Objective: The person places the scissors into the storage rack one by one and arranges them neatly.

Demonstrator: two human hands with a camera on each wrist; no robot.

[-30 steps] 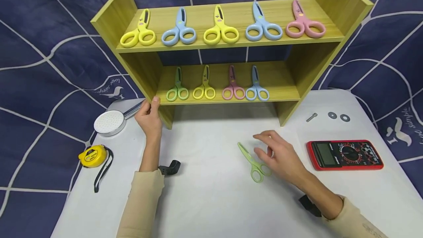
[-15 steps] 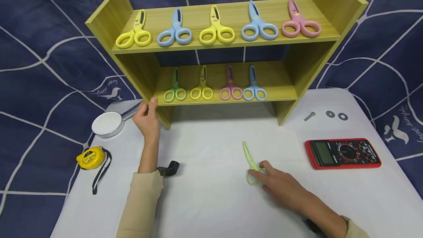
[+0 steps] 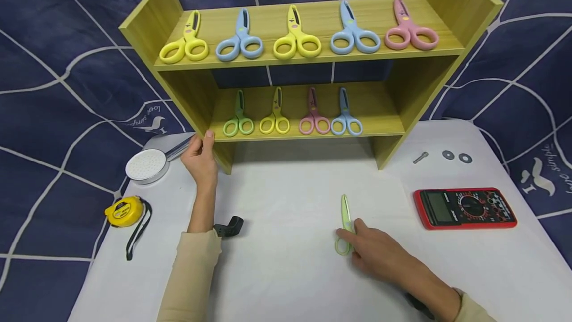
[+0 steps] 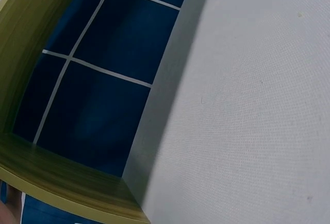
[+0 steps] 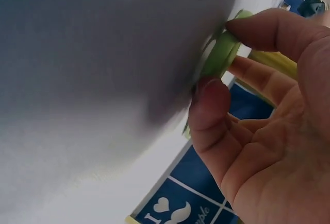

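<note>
My left hand (image 3: 201,160) grips the left side panel of a two-tier wooden shelf (image 3: 380,113), thumb at the front edge by the lower board. Only a bit of that hand shows in the left wrist view, beyond the wood (image 4: 62,193). Over the white table, my right hand (image 3: 380,252) pinches green scissors (image 3: 346,212) by the handles, blades pointing toward the shelf. The right wrist view shows a green handle (image 5: 223,54) between thumb and finger; the hand hides part of it. Several scissors lie in rows on both boards, including green ones (image 3: 239,113) and yellow ones (image 3: 276,113) on the lower.
A shower head (image 3: 146,165) and a yellow tape measure (image 3: 125,211) lie at left. On the right are a red multimeter (image 3: 464,207), a bolt (image 3: 421,157) and two washers (image 3: 464,158). A dark blue patterned cloth (image 3: 53,128) surrounds the table.
My right hand has come down onto the green scissors and pinches their handles; the scissors have turned so the blades point more straight away from me. My left hand stays on the shelf.
</note>
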